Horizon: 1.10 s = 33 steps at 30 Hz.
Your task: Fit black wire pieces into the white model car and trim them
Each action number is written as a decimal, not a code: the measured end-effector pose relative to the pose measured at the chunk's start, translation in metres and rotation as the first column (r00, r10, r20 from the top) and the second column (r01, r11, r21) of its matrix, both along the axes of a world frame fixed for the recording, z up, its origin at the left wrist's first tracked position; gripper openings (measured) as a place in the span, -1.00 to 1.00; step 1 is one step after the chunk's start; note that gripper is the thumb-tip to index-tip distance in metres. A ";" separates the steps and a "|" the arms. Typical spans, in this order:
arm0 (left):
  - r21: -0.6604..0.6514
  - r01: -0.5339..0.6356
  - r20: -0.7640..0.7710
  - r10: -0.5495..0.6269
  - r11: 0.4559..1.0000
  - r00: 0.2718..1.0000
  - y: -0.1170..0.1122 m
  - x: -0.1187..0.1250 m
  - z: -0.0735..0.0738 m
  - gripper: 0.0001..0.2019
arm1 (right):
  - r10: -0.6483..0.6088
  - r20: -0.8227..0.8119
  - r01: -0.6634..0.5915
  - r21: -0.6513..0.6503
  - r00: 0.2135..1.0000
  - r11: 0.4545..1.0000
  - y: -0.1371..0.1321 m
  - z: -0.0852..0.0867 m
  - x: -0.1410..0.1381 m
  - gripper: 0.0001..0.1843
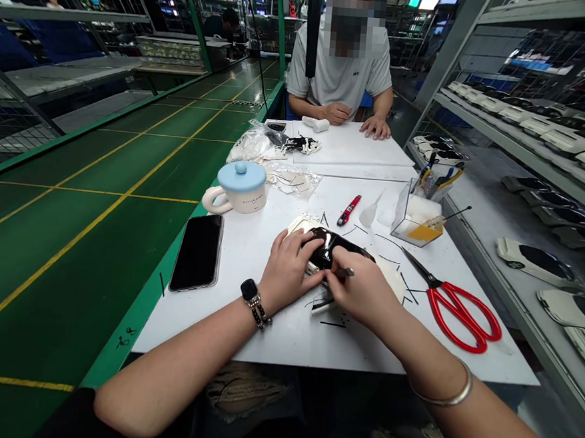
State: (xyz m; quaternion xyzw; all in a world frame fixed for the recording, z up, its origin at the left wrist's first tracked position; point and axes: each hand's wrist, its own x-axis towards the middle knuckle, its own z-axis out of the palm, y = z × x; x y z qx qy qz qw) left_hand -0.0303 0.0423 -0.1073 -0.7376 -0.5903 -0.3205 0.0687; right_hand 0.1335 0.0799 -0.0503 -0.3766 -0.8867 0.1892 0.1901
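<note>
The left hand is clasping a model car while the right hand is pinching a slim dark tool against it.

The white-topped counter carried a phone near its left edge, a cream mug with a pale blue lid just beyond, and, toward the middle, a model car with a glossy black top amid scattered thin black strips. Red-handled scissors lay to the right. Past the car were a red utility knife, a clear box of tools and crinkled plastic bags.
</note>
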 end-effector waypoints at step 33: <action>-0.132 0.154 0.058 -0.148 0.979 0.987 -0.009 -0.010 0.022 -0.52 | -0.411 -0.762 0.697 0.073 0.501 0.714 0.086 0.027 0.121 -0.78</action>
